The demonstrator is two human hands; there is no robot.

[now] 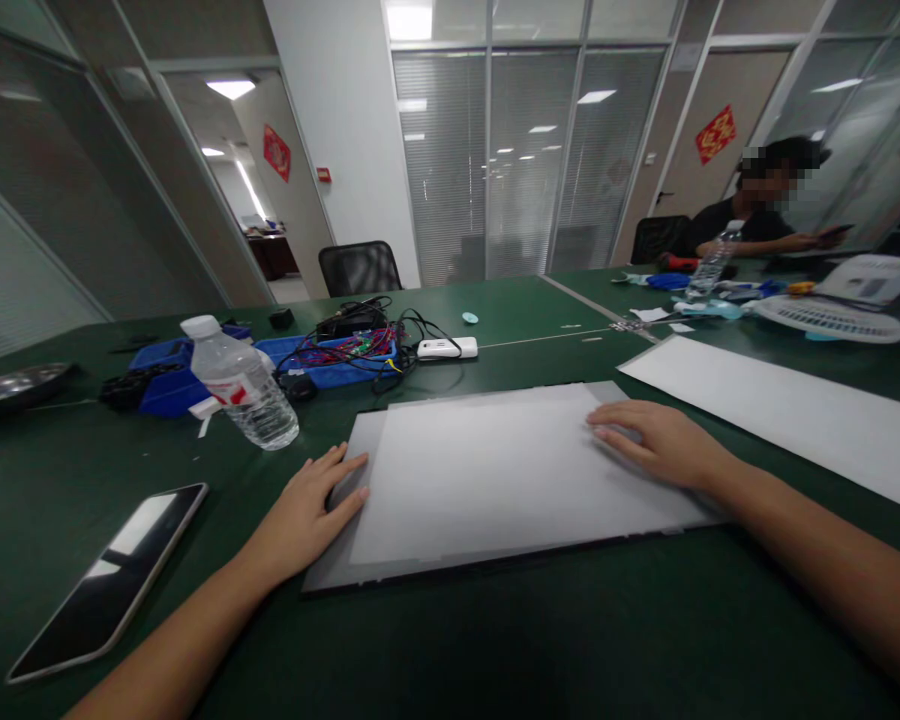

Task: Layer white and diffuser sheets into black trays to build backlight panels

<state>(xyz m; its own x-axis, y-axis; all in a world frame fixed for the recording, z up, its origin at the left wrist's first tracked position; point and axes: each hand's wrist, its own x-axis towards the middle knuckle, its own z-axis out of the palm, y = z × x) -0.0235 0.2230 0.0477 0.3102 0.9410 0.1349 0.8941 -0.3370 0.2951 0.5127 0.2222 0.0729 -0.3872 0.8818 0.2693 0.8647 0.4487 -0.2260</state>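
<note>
Both bare forearms reach in from the bottom of the frame to a flat panel on the green counter.

Lying in the lower middle of the frame, the panel (495, 490) is a thin grey board with a white sheet (487, 470) spread over most of it. The left hand (304, 520) rests flat at its left edge, fingers spread and touching the panel, gripping nothing. The right hand (664, 443) lies palm down on the sheet's upper right corner, grip loose and holding nothing. A phone (109, 580) lies face up at lower left on the counter (450, 650). A water bottle (244, 385) leans just above the left hand, with blue trays (172, 375) of wires behind it. A second white sheet (780, 410) lies at right, apart from the panel. Another person (757, 225) sits at upper right.
</note>
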